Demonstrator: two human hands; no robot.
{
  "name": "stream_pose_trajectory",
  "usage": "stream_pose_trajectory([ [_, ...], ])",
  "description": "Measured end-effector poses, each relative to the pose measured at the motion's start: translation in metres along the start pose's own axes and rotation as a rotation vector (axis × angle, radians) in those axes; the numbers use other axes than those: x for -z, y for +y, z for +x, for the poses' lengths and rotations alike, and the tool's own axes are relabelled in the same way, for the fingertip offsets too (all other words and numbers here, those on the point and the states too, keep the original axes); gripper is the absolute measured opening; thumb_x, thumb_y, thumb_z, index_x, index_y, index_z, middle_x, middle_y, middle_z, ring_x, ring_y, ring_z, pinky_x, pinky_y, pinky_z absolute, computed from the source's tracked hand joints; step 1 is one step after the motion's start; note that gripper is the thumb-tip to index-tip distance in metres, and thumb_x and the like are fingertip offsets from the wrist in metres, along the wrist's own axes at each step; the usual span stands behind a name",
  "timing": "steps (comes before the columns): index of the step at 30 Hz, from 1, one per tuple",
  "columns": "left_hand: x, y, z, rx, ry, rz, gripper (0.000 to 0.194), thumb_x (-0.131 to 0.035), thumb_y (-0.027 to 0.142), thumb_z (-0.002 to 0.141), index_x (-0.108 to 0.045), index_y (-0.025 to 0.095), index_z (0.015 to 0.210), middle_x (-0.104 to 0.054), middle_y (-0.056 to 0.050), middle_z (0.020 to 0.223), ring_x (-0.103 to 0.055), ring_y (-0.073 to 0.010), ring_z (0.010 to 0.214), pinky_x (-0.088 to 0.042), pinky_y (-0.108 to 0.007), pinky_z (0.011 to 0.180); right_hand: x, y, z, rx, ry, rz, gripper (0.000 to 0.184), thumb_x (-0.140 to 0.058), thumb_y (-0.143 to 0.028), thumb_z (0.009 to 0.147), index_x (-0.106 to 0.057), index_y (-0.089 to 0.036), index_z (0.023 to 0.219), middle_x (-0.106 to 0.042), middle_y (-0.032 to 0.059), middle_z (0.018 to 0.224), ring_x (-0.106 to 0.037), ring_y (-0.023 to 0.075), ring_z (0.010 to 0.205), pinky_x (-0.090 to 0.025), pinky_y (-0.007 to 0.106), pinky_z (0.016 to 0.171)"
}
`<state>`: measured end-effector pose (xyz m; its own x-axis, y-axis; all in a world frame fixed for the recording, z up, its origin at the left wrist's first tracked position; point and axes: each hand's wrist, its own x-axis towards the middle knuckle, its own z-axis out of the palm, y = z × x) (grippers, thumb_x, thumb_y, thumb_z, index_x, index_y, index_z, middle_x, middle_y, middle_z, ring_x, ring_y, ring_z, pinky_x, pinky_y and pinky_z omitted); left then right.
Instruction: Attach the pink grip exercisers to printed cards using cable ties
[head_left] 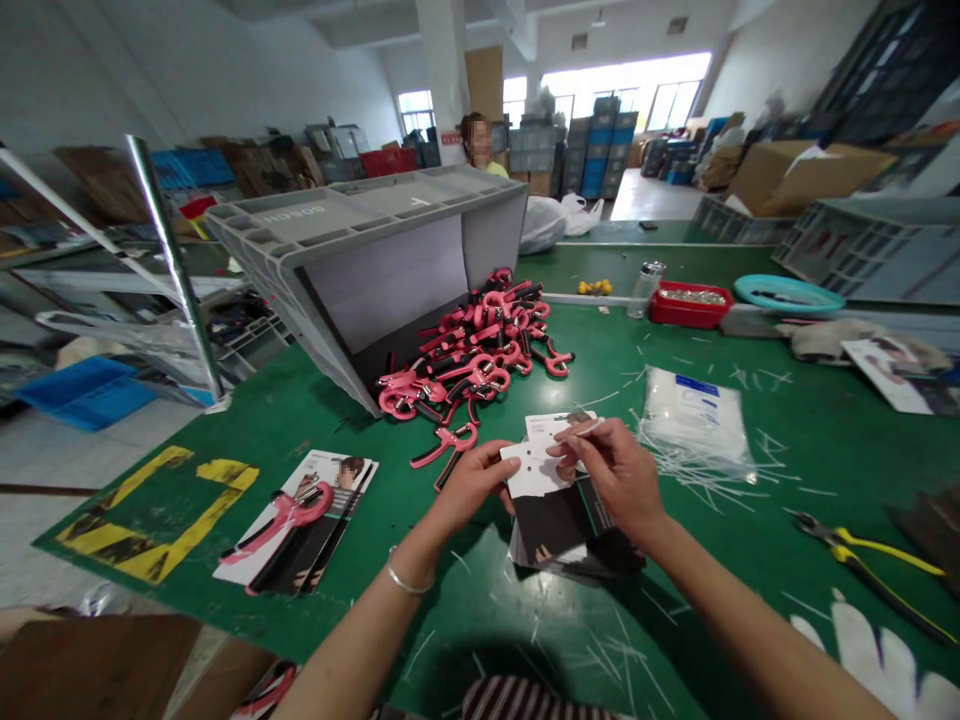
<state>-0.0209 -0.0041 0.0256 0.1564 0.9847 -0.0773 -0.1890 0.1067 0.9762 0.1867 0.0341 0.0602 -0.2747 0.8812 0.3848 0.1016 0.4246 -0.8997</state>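
In the middle of the head view, my left hand [480, 478] pinches the left edge of a printed card [534, 482] with punched holes. It is held just over a stack of similar black-and-white cards [555, 535]. My right hand [619, 475] is closed with thumb and fingertips on a thin white cable tie [589, 430], close to the holes; its far end is hard to see. Beyond my hands lies a heap of pink-and-black hand grip exercisers [480, 350], spilling from a tipped grey crate [360, 220]. Left of me, one pink hand grip exerciser [289, 515] rests on a card.
A clear bag of cable ties [694, 415] lies to the right, loose ties around it. Yellow-handled pliers [862, 550] and a white glove [870, 650] are near the right edge. Behind are a red tray [690, 305], a blue dish [787, 293] and a person [480, 145].
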Motion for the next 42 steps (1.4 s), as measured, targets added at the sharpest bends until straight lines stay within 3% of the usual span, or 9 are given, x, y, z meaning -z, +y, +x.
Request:
stream_pose_trajectory([
  [5,0.004,0.001,0.006,-0.006,-0.039,0.027,0.043,-0.066,0.04,0.085,-0.062,0.013,0.118,-0.065,-0.004,0.077,-0.064,-0.0162,0.057,-0.056,-0.028,0.049,-0.004,0.011,0.008,-0.013,-0.057,-0.036,0.014,-0.055,-0.036,0.096,-0.055,-0.023,0.098,-0.074,0.0032,0.087,-0.071,0.0171,0.071,-0.056,0.029,0.065],
  [10,0.02,0.003,0.025,0.043,-0.099,0.059,0.046,-0.068,0.04,0.083,-0.063,0.014,0.12,-0.065,-0.004,0.077,-0.062,-0.0134,0.052,-0.049,-0.021,0.043,-0.01,0.032,0.034,0.164,-0.231,-0.299,0.006,-0.059,-0.026,0.091,-0.063,-0.023,0.095,-0.07,0.0063,0.109,-0.062,0.0237,0.105,-0.046,0.041,0.093],
  [12,0.029,-0.002,0.035,0.077,-0.12,0.011,0.044,-0.072,0.039,0.079,-0.066,0.012,0.113,-0.064,-0.004,0.077,-0.061,-0.013,0.054,-0.049,-0.021,0.044,-0.016,0.044,0.044,0.174,-0.336,-0.36,0.004,-0.062,-0.023,0.089,-0.064,-0.022,0.091,-0.07,0.0054,0.102,-0.061,0.0237,0.102,-0.044,0.04,0.092],
  [19,0.042,-0.05,0.045,0.06,0.132,-0.088,0.049,-0.055,0.059,0.086,-0.063,0.013,0.097,-0.055,0.002,0.06,-0.049,-0.0083,0.043,-0.039,-0.018,0.039,-0.037,0.081,0.051,0.022,-0.358,-0.361,0.007,-0.06,-0.024,0.089,-0.065,-0.02,0.087,-0.067,0.0031,0.087,-0.061,0.0199,0.086,-0.044,0.032,0.079],
  [23,0.035,-0.077,0.029,0.039,0.19,-0.007,0.036,-0.066,0.047,0.082,-0.057,0.016,0.098,-0.056,0.005,0.063,-0.039,-0.0045,0.038,-0.027,-0.016,0.036,-0.038,0.083,0.049,0.022,-0.338,-0.357,0.007,-0.06,-0.025,0.089,-0.065,-0.02,0.089,-0.067,0.0035,0.089,-0.06,0.0205,0.089,-0.044,0.033,0.081],
  [28,0.033,-0.081,0.003,-0.067,0.267,0.271,0.015,-0.059,0.032,0.087,-0.06,0.017,0.089,-0.059,0.002,0.074,-0.053,-0.0086,0.058,-0.04,-0.017,0.052,-0.035,0.081,0.048,0.033,-0.369,-0.35,0.007,-0.06,-0.025,0.09,-0.065,-0.022,0.088,-0.068,0.0016,0.089,-0.059,0.02,0.089,-0.042,0.032,0.081],
  [34,0.037,-0.065,-0.03,-0.081,0.001,0.476,0.024,-0.053,0.032,0.093,-0.068,0.02,0.108,-0.067,-0.006,0.099,-0.062,-0.0197,0.097,-0.047,-0.03,0.089,-0.035,0.084,0.047,0.049,-0.359,-0.347,0.005,-0.06,-0.025,0.091,-0.065,-0.022,0.09,-0.068,0.0013,0.09,-0.058,0.0197,0.089,-0.042,0.032,0.081],
  [39,0.029,-0.071,-0.007,-0.193,0.271,0.504,0.02,-0.057,0.03,0.089,-0.073,0.019,0.092,-0.064,-0.006,0.093,-0.061,-0.0195,0.091,-0.048,-0.032,0.087,-0.036,0.081,0.045,0.089,-0.361,-0.353,0.007,-0.06,-0.024,0.091,-0.065,-0.022,0.09,-0.068,0.0017,0.09,-0.057,0.0197,0.09,-0.041,0.032,0.082],
  [42,0.02,-0.081,0.017,-0.206,0.281,0.336,0.018,-0.065,0.03,0.081,-0.075,0.018,0.09,-0.067,-0.008,0.105,-0.06,-0.0235,0.103,-0.046,-0.036,0.095,-0.036,0.079,0.043,0.133,-0.37,-0.373,0.007,-0.06,-0.024,0.091,-0.067,-0.022,0.091,-0.069,0.0022,0.09,-0.056,0.0203,0.09,-0.04,0.033,0.083],
])
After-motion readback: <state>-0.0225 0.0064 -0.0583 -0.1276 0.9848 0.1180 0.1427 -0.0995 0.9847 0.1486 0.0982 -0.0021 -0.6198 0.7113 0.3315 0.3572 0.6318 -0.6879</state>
